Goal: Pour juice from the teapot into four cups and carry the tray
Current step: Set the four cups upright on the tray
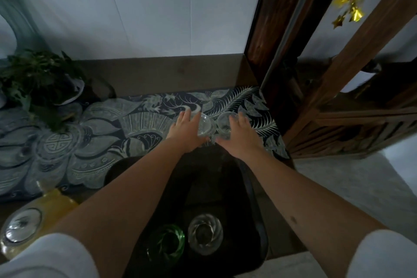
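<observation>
A dark tray (255, 201) lies in front of me on the table. At its near end stand a green glass cup (168, 245) and a clear swirled glass cup (205, 233). Beyond the tray's far end, my left hand (185, 131) wraps a clear glass cup (205, 123) and my right hand (240, 136) wraps another clear cup (223, 123), both over the patterned cloth. A glass teapot (33, 216) full of yellow juice, lid on, stands at the lower left.
A blue and white patterned runner (94, 142) covers the tabletop. A potted green plant (38, 81) stands at the far left. A dark wooden shelf frame (327, 74) rises at the right, with pale floor (352, 185) beside the table.
</observation>
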Demonstrator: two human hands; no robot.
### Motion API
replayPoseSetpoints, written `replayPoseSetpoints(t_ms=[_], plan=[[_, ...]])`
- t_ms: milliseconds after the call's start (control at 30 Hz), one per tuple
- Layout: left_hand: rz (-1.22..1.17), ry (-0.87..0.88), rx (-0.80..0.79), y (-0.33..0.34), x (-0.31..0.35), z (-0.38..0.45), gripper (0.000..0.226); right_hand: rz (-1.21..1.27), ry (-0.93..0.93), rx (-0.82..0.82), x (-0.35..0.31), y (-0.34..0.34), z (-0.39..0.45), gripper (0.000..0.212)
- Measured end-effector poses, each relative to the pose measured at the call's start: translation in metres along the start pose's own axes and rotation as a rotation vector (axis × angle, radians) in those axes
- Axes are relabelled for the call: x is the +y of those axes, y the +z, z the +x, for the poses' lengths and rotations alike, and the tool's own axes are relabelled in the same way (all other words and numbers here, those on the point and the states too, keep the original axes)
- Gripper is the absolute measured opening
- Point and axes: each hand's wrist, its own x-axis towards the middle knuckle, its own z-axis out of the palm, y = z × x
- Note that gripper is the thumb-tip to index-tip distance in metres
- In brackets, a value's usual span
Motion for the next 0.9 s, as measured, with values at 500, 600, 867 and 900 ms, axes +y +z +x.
replayPoseSetpoints(t_ms=[500, 600, 867, 900], plan=[[-0.095, -0.121, -0.050, 0.006, 0.011, 0.051, 0.096, 0.070, -0.103, -0.100, 0.025, -0.002, 0.069, 0.107], [-0.062, -0.111, -0.064, 0.005, 0.014, 0.052, 0.090, 0.048, -0.119, -0.116, 0.023, -0.006, 0.071, 0.104], [-0.018, -0.104, -0.036, -0.016, 0.009, 0.039, 0.081, 0.029, -0.158, -0.088, 0.011, -0.018, 0.060, 0.091], [-0.010, -0.101, -0.029, -0.020, 0.007, 0.034, 0.081, 0.041, -0.166, -0.073, 0.008, -0.021, 0.057, 0.089]])
